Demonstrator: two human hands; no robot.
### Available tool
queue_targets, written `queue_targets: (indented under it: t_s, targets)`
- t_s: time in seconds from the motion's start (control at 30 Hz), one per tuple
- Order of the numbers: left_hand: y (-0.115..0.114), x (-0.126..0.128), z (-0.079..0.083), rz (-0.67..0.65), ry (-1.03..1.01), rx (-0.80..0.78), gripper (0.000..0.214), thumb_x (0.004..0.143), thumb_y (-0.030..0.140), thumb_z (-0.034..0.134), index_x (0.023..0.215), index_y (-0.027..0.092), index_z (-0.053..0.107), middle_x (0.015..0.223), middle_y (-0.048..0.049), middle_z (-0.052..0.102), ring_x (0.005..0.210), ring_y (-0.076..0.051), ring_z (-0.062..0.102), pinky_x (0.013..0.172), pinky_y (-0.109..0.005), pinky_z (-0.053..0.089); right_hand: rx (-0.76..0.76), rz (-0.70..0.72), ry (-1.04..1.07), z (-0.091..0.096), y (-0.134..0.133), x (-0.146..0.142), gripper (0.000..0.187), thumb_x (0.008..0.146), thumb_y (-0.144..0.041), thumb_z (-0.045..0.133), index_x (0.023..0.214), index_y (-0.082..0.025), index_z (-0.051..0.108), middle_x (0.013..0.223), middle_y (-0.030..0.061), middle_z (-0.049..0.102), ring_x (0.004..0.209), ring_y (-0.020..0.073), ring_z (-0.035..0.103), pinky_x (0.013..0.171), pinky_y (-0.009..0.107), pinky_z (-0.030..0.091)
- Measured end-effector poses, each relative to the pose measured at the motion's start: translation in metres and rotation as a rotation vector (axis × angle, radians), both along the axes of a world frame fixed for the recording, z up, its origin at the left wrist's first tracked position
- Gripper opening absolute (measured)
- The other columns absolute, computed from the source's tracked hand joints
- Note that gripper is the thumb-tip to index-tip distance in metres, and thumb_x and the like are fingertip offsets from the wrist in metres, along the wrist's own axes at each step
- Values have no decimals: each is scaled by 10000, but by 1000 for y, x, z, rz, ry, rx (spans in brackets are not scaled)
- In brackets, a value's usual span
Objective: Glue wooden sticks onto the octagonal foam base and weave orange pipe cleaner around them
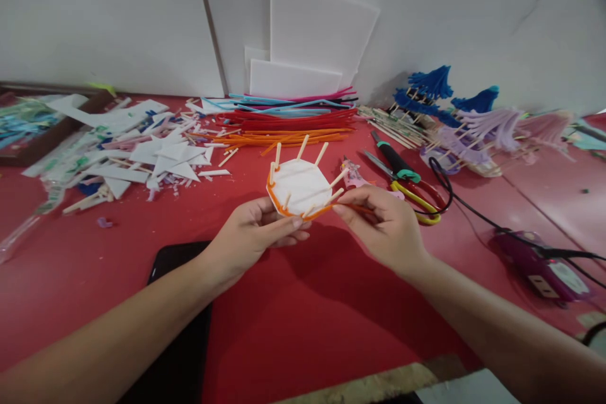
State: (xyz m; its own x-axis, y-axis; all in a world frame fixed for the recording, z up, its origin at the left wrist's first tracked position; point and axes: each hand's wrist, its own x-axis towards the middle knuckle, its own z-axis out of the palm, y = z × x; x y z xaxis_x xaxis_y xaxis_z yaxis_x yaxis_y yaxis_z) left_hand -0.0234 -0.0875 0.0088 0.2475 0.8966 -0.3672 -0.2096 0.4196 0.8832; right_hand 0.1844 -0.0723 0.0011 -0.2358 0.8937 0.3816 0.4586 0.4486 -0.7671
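Note:
My left hand (258,233) grips the near edge of a white octagonal foam disc (299,186) with several wooden sticks standing out around its rim. An orange pipe cleaner (318,212) runs along the disc's left and near edges, woven past the sticks. My right hand (383,224) pinches the free end of that orange pipe cleaner at the disc's right side. Both hands hold the piece a little above the red table (293,315).
A stack of coloured pipe cleaners (288,123) lies behind the disc, white foam sheets (307,44) lean on the wall. White foam scraps (151,158) lie left. Pliers (411,186), a small pink tool (353,173), finished tassel pieces (454,120), a purple device with cable (540,262) right. A black phone (182,328) is near.

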Motion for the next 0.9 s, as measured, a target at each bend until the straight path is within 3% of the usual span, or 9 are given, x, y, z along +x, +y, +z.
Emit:
queue_targets:
  t_s: [0.2,0.37,0.5,0.63,0.73,0.83,0.9]
  targets:
    - [-1,0,0,-19,1,-15,343,704,229,757,1027,163,660,909,-73,757,715,-135,712,652,-198,542,-87,49,53,1,0,-1,48,816,-233,610,807,-187,621,714,4,653,591,107,589,519,214,471]
    - [-1,-1,0,-25,16,2,357,701,246,759,1032,161,654,928,-78,754,722,-141,711,674,-217,545,-159,106,63,1,1,0,70,838,-253,584,822,-187,598,753,11,651,619,106,592,528,212,453]
    - [-2,-2,-1,-30,30,42,371,700,264,757,1038,156,649,964,-87,745,744,-152,710,704,-242,552,43,116,-159,0,5,1,61,862,-237,567,832,-206,611,812,30,672,749,159,620,692,307,469]
    - [-2,-1,-1,-44,77,63,377,690,297,758,1019,147,653,943,-85,745,733,-152,707,705,-248,550,269,59,-359,0,3,1,71,857,-167,554,850,-215,605,982,64,682,988,242,599,895,435,380]
    - [-2,0,1,-34,87,61,391,683,292,762,1028,150,645,955,-76,745,724,-141,707,687,-229,546,190,83,-333,-2,-1,0,92,877,-140,490,880,-200,560,902,69,663,861,205,609,778,360,438]
    - [-1,0,2,-36,98,60,365,705,270,746,1031,147,637,954,-74,746,717,-131,708,653,-204,539,4,99,-245,-4,-2,-3,78,890,-156,454,862,-198,513,775,34,603,676,152,558,613,277,439]
    - [-1,0,2,-41,95,67,342,724,259,731,1033,148,634,962,-74,745,719,-126,708,649,-195,536,-103,114,-142,-4,-2,-4,55,893,-193,462,853,-197,500,763,20,575,654,135,538,587,256,440]
